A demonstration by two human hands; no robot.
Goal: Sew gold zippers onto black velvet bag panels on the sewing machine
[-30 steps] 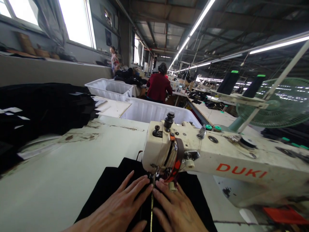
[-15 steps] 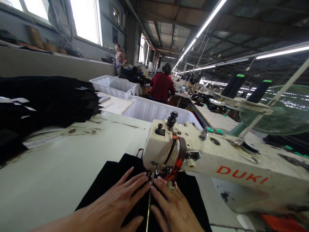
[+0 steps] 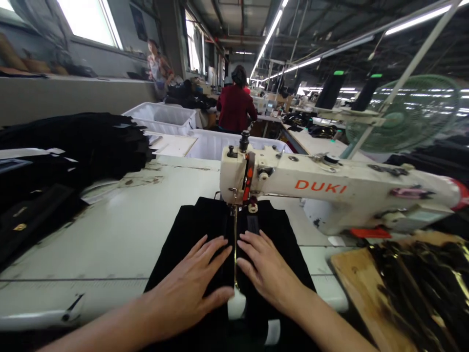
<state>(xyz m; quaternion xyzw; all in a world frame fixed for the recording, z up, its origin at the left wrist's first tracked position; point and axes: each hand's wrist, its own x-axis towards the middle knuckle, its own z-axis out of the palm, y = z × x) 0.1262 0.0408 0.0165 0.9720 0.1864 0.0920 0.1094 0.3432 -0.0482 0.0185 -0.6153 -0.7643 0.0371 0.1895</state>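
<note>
Black fabric [image 3: 190, 230] lies under the needle end of a white sewing machine [image 3: 278, 178] marked DUKI. A gold-toothed zipper [image 3: 235, 244] runs down the middle of the cloth, toward the presser foot. Flat on the cloth to the left of the zipper rests my left hand [image 3: 200, 276], fingers stretched forward and thumb apart. My right hand [image 3: 267, 266] lies flat on the other side, its fingertips close to the zipper. A white patch [image 3: 236, 305] shows at the zipper's near end, and a small white label [image 3: 272, 332] sits lower on the fabric.
Stacked black pieces [image 3: 73, 151] cover the table's left side. White plastic bins [image 3: 161, 117] stand behind the table. On the right, a wooden board [image 3: 361, 278] carries several dark, gold-trimmed strips [image 3: 421, 288]. Beyond are a green fan [image 3: 403, 115] and a person in dark red [image 3: 236, 107].
My hands have moved back from the presser foot toward me, along the zipper. The view has shifted, so more of the machine, the near table edge and the board on the right now show.
</note>
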